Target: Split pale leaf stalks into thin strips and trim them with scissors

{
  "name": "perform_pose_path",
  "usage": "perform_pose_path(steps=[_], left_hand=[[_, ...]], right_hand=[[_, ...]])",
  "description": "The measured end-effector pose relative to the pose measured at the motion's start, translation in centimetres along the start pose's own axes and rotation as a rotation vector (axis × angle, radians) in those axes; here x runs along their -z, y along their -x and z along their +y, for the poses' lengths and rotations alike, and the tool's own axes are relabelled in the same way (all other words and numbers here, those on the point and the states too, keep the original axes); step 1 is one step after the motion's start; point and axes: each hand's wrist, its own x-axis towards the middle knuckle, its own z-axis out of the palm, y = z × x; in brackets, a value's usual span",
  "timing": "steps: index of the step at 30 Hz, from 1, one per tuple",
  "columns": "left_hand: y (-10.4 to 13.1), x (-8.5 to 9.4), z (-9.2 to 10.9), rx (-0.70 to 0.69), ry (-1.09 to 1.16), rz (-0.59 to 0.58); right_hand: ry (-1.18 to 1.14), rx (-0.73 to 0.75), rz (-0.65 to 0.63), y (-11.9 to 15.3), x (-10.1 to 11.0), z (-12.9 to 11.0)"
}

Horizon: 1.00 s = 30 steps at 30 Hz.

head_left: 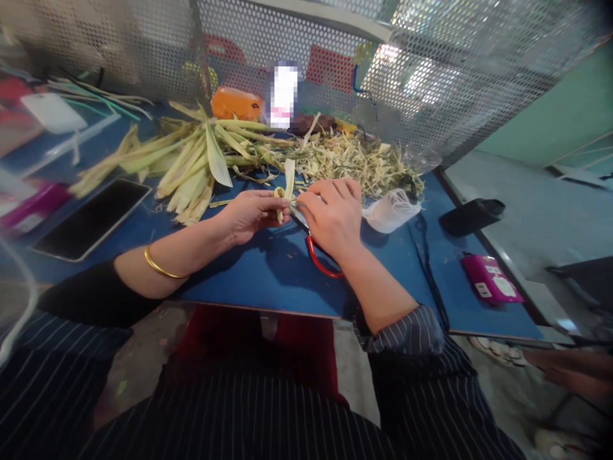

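Over the blue table, my left hand (253, 214) pinches a pale corn husk strip (290, 176), part of which is curled into a small loop by the fingertips. My right hand (332, 207) meets it from the other side, thumb and fingers closed on the strip's edge. Under the right hand is a pair of scissors with red handles (318, 259), partly hidden by the hand. Beyond the left hand lies a pile of long corn husks (191, 153). A heap of shredded husk trimmings (349, 160) is behind the right hand.
A crumpled white plastic bag (393, 211) sits right of my right hand. A dark phone (93, 220) lies at left. An orange packet (237, 102) and a lit screen (283, 96) stand by the perforated metal panel. A magenta pack (491, 279) is near the right edge.
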Motion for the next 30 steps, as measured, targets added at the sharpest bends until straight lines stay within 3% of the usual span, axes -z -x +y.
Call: perform_pose_path(steps=[3,7,10,13,17,20,22,24,26,30], left_hand=[[0.2,-0.1,-0.1,0.001,-0.03,0.018],[0.3,-0.3,-0.3,-0.139,-0.139,0.064],[0.0,-0.2,-0.5,-0.182,-0.149,0.092],[-0.5,0.2,-0.7,-0.204,-0.147,0.106],[-0.9,0.4,-0.7,-0.223,-0.137,0.144],[-0.7,0.2,-0.8,-0.219,-0.161,0.126],[-0.6,0.0,-0.8,-0.198,-0.179,0.097],[-0.4,-0.1,-1.0,-0.173,-0.181,0.078],[-0.4,-0.1,-1.1,-0.162,-0.172,0.079],[-0.3,-0.1,-1.0,-0.188,-0.196,0.113]], right_hand=[[0.023,0.015,-0.011,0.1,0.0,-0.3],[0.09,0.061,-0.055,0.2,0.1,-1.1],[0.019,-0.022,-0.077,0.4,-0.2,-1.9],[-0.31,-0.261,-0.088,0.5,-0.7,-2.5],[-1.0,-0.729,-0.121,0.3,-1.6,-2.1],[-1.351,-1.033,-0.006,0.2,-2.2,-1.3],[-1.443,-1.133,0.098,0.1,-2.4,-0.9],[-1.429,-1.122,0.203,0.0,-2.3,-0.9],[-1.33,-0.983,0.246,-0.1,-1.9,-1.2],[-1.022,-0.606,0.105,-0.1,-0.8,-2.0]])
